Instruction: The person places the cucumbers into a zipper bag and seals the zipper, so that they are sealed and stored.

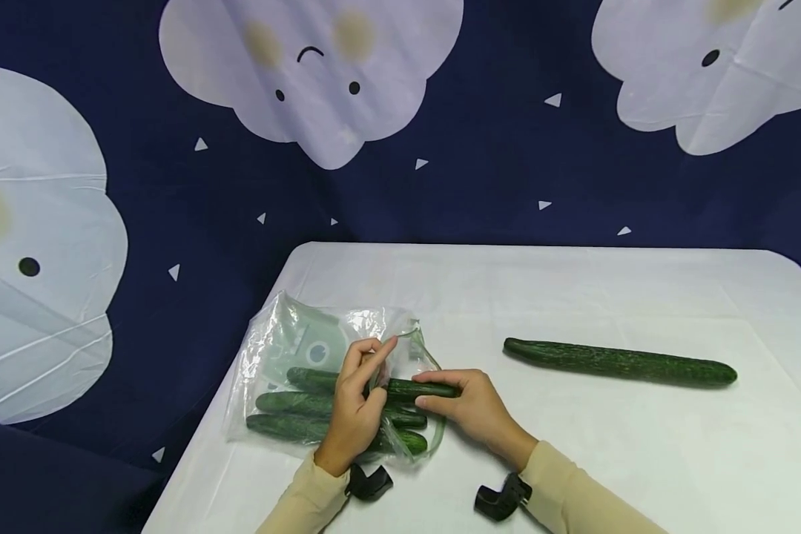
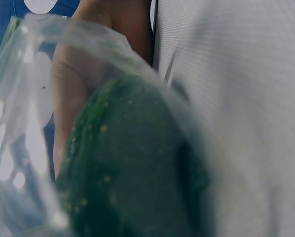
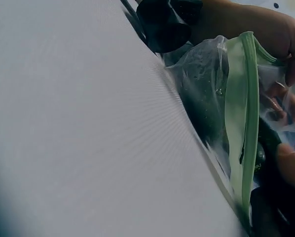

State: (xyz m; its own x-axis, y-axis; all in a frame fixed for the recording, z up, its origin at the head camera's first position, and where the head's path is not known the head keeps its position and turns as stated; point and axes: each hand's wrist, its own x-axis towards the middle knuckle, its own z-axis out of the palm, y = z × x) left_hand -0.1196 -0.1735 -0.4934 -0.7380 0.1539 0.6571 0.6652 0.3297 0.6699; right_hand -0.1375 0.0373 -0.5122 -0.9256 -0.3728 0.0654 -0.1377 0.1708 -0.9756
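Note:
In the head view, a clear zip bag (image 1: 247, 400) with a pale green edge lies at the table's left side, with several dark green cucumbers (image 1: 287, 403) inside. My left hand (image 1: 355, 415) pinches the bag's film near its mouth, the index finger extended. My right hand (image 1: 477, 408) grips the end of the uppermost cucumber (image 1: 400, 389) at the bag's mouth. The right wrist view shows the green zip strip (image 3: 248, 118) and my right thumb (image 3: 293, 168). Up close in the left wrist view, a cucumber end (image 2: 123, 158) lies behind plastic film.
Another long cucumber (image 1: 621, 363) lies alone on the right part of the white-covered table (image 1: 574, 289). A dark blue cloth with white clouds (image 1: 334, 67) hangs behind. Black camera mounts (image 1: 500, 498) sit by both wrists.

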